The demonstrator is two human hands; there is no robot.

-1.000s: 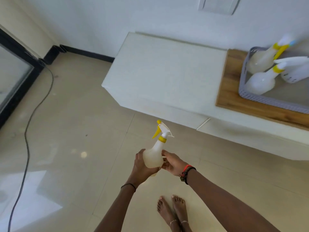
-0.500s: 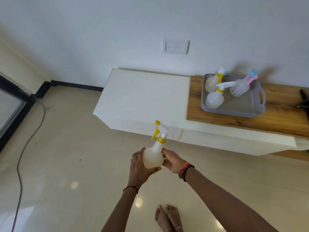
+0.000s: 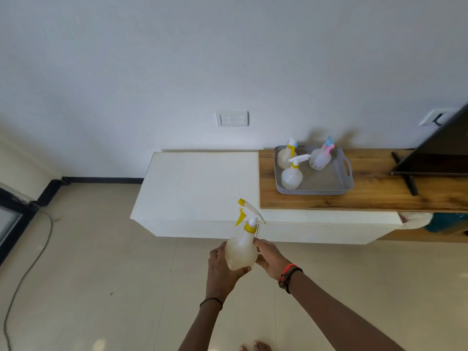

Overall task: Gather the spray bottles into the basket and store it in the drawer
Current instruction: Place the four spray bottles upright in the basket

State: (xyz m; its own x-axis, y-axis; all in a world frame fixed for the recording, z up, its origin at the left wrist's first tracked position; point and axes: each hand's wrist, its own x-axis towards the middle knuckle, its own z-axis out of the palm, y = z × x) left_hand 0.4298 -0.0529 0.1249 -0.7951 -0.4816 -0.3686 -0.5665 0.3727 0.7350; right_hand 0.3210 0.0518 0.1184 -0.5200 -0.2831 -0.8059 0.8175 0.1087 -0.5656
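Both hands clasp one spray bottle (image 3: 241, 252) between them: the left hand (image 3: 222, 271) cups its round translucent body from below and from the left, thumb curled under the base, and the right hand (image 3: 271, 258) presses against its right side with the fingers spread along the plastic. It stands upright in the air in front of the white cabinet (image 3: 200, 183), above the pale tiled floor (image 3: 101, 287), its yellow collar and yellow trigger pointing up and to the left. Further back and to the right, a grey perforated basket (image 3: 345, 182) sits on the wooden top (image 3: 379, 196) of the cabinet, well apart from the held bottle. Three more bottles are inside it: a yellow-collared one (image 3: 285, 154) at the back left, a white-nozzled one (image 3: 291, 176) in front of it, and a pink-and-blue-topped one (image 3: 320, 158) at the back right. A dark screen (image 3: 435, 153) stands on the wood to the basket's right. A wall switch plate (image 3: 232, 118) sits above the cabinet.
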